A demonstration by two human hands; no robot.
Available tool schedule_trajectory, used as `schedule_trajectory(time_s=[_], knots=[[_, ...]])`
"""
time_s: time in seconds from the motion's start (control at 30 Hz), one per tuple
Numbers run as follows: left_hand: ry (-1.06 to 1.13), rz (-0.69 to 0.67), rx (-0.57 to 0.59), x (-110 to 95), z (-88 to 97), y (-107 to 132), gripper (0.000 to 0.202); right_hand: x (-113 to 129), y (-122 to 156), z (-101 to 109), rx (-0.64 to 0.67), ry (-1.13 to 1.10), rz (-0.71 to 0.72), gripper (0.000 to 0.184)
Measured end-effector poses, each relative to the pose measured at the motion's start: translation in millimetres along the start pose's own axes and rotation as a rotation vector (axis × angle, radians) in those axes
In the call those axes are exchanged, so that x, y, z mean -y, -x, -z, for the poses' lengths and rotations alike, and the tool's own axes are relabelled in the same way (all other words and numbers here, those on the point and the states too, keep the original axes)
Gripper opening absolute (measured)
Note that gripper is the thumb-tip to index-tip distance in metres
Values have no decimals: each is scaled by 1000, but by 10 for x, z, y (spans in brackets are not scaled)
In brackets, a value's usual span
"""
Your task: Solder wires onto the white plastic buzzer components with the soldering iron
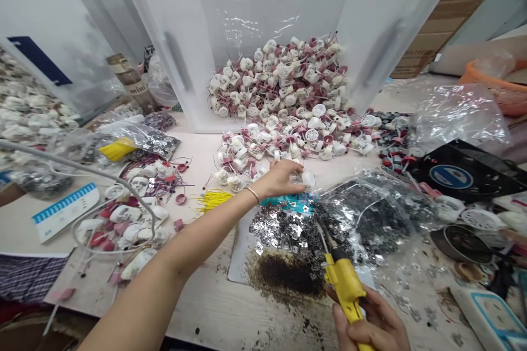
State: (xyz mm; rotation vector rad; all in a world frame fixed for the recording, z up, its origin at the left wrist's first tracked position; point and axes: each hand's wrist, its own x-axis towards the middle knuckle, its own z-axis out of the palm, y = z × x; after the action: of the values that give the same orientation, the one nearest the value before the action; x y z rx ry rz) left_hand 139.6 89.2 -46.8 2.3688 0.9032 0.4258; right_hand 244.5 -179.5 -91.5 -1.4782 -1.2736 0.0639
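My left hand [282, 176] reaches forward over the table with a thin bracelet at the wrist. Its fingers are closed on a small white round part [308, 178] at the near edge of a heap of white and maroon wired parts [284, 104]. My right hand [373, 324] sits at the bottom right, wrapped around the yellow handle of a soldering iron [343, 284]. The iron's tip points up over a pile of small shiny metal pieces [288, 227] and a dark burnt patch [288, 277].
A tipped clear plastic bin [255, 16] spills the parts heap. Bags of metal pieces [370, 214] lie right of centre. More white and maroon parts [127, 219], yellow wires [216, 198] and a cable lie left. A black box [465, 173] and an orange basin [500, 88] stand right.
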Motion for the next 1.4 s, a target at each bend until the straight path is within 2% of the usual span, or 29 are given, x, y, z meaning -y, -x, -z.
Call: schedule_trajectory(time_s=[0.07, 0.1, 0.17, 0.23, 0.3, 0.37, 0.4, 0.47, 0.53, 0.63, 0.7, 0.73, 0.83, 0.87, 0.93, 1.0, 1.07, 1.1, 1.17, 1.23, 1.33, 1.4], knots=[[196, 39, -136, -7, 112, 64, 27, -31, -28, 67, 45, -18, 111, 19], [351, 58, -226, -20, 179, 113, 26, -23, -44, 84, -12, -4, 118, 21], [691, 88, -402, -77, 323, 250, 27, 24, -76, 91, -26, 11, 181, 24], [867, 116, -473, -188, 458, 455, 30, 84, -99, 82, -17, 15, 244, 26], [800, 168, -422, -360, 545, 738, 29, 137, -94, 63, -17, -34, 241, 27], [559, 205, -302, -570, 538, 1076, 26, 189, -55, 20, -21, -127, 159, 27], [402, 206, -207, -673, 490, 1249, 24, 216, -26, -15, -23, -166, 107, 26], [76, 156, -37, -839, 317, 1567, 22, 268, 34, -113, -15, -180, 24, 23], [-165, 56, 102, -923, 94, 1807, 18, 304, 78, -233, 45, -129, 11, 21], [-248, 55, 235, -899, -142, 2002, 19, 297, 109, -380, 179, -72, 93, 16], [-177, 97, 229, -823, -155, 2070, 31, 261, 123, -410, 238, -71, 181, 13], [-145, 110, 183, -779, -122, 2101, 36, 244, 128, -399, 251, -75, 212, 14], [-184, 193, -19, -669, 51, 2217, 26, 231, 126, -294, 240, -69, 230, 18], [-213, 253, -46, -651, 105, 2263, 22, 241, 117, -251, 217, -54, 209, 17], [-203, 377, 28, -651, 169, 2354, 20, 271, 96, -190, 188, -21, 179, 18], [-123, 455, 197, -690, 165, 2434, 21, 291, 82, -182, 226, -17, 175, 19], [-88, 448, 323, -741, 100, 2499, 20, 285, 86, -226, 308, -52, 190, 17], [-107, 408, 351, -762, 53, 2526, 19, 272, 92, -257, 340, -73, 190, 16], [-180, 308, 347, -780, -55, 2566, 16, 238, 104, -315, 351, -107, 188, 16], [-237, 284, 282, -770, -165, 2581, 21, 209, 102, -346, 328, -121, 203, 17], [-235, 391, 178, -735, -288, 2544, 25, 200, 70, -336, 318, -106, 224, 16], [-202, 436, 182, -722, -311, 2494, 21, 210, 48, -310, 314, -82, 209, 15]])
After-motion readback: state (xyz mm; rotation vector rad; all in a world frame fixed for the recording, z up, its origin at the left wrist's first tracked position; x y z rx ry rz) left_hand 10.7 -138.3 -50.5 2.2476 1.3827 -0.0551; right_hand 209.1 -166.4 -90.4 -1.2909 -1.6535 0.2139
